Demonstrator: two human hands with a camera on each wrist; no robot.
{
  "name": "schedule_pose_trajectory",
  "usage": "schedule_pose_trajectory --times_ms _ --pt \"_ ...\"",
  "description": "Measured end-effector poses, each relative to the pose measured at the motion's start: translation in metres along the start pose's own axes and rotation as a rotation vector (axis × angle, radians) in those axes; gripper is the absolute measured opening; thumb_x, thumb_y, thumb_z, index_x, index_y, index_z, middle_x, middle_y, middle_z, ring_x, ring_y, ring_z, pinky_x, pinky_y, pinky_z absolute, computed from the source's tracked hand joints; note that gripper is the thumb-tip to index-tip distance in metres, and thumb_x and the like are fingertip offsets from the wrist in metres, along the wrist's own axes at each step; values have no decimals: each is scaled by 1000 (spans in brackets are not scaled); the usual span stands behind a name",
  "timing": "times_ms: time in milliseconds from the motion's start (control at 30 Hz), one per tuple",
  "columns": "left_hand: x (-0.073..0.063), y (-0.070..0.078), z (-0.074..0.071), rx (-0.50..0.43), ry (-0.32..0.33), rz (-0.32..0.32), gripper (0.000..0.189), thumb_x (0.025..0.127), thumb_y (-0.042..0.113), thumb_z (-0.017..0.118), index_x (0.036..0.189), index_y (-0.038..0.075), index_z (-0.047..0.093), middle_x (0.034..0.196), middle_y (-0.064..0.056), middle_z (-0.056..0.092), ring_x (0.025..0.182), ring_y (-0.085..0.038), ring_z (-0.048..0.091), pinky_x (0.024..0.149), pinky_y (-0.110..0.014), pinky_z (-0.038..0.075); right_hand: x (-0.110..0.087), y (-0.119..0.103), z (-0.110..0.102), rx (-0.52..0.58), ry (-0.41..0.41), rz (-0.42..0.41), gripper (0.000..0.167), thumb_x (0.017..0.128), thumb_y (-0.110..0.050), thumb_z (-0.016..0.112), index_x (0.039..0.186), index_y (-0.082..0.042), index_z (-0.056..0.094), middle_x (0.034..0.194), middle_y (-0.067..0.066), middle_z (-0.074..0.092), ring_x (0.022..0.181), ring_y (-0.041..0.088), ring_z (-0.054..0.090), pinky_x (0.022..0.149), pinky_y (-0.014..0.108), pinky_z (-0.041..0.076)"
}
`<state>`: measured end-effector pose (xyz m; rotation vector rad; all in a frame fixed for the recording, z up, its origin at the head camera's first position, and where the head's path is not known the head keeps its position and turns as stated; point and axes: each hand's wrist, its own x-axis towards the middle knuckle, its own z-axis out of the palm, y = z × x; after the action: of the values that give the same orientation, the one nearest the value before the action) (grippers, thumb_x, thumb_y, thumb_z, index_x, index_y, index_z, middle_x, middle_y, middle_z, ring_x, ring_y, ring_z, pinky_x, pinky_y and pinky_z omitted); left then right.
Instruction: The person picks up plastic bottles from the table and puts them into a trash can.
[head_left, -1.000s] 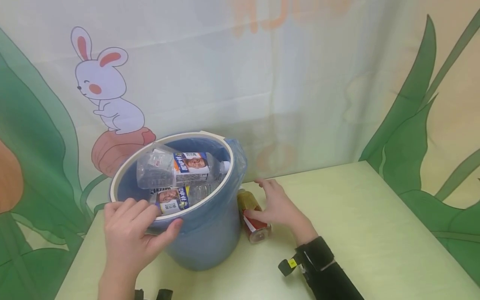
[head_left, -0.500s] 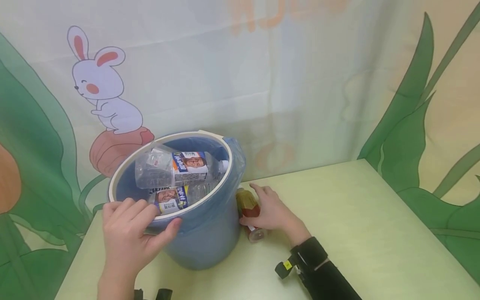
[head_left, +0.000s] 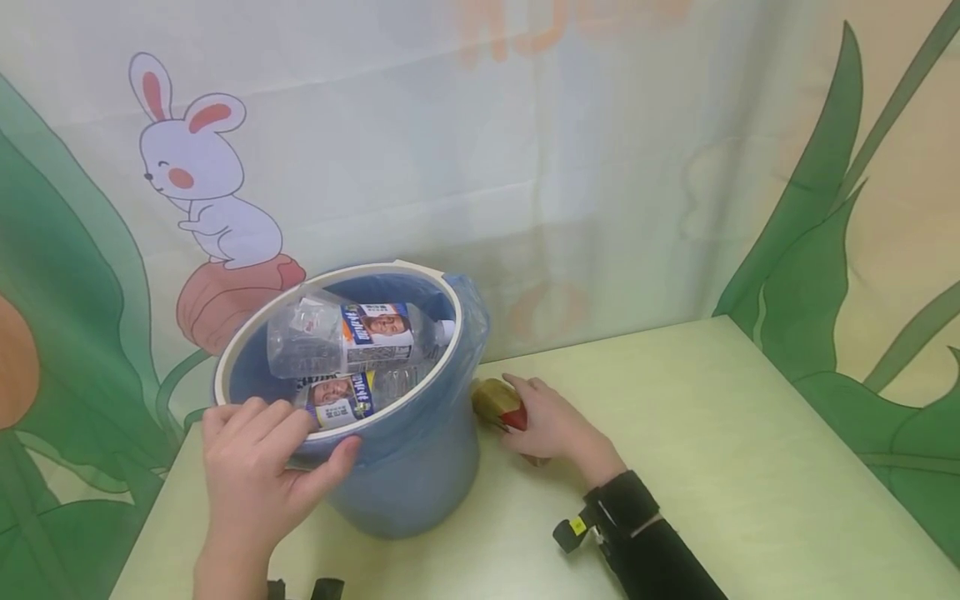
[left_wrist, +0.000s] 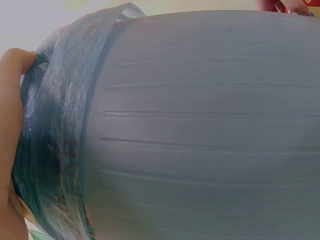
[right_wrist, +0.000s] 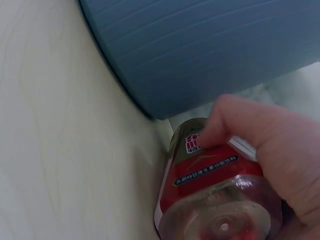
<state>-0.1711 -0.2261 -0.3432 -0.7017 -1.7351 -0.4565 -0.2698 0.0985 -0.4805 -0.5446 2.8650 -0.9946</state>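
Note:
My left hand [head_left: 258, 467] grips the near rim of a blue bucket [head_left: 416, 483], fingers over the edge and thumb outside. The bucket has a pale rim and a thin blue plastic liner [left_wrist: 60, 110]. Inside lie clear plastic bottles, one with a blue-and-white label [head_left: 378, 337] on top and another [head_left: 337, 404] below it. To the bucket's right, my right hand [head_left: 551, 421] holds a drink bottle [head_left: 495, 402] with a gold-and-red wrap. In the right wrist view, the thumb curls over the label and the bottle's clear base [right_wrist: 225, 220] faces the camera; the other fingers are mostly hidden.
A pale green table [head_left: 697, 467] carries the bucket and extends to the right. Behind it hangs a printed cloth [head_left: 600, 167] with a rabbit [head_left: 195, 158] and green leaves. Black camera straps [head_left: 626, 508] are worn on the wrists.
My right hand has moved onto the drink bottle and closed around it, and the bottle's base has swung to the right and away. The left hand stays on the bucket's rim.

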Motion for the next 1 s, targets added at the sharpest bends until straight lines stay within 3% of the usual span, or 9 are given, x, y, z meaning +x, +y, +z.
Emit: schedule_pose_trajectory --times_ms 500,1000 --pt "1 1 0 0 1 -4 66 101 60 63 62 14 36 60 7 30 53 -23 31 70 -48 25 -3 29 -16 -45 80 120 84 87 -29 89 158 -7 51 135 15 64 116 32 61 96 49 56" --pt "0 0 0 -1 20 4 65 101 57 64 61 13 37 60 6 30 52 -23 31 69 -47 25 -11 46 -37 -17 56 156 74 91 -24 87 154 -3 54 126 12 68 106 28 64 96 50 57"
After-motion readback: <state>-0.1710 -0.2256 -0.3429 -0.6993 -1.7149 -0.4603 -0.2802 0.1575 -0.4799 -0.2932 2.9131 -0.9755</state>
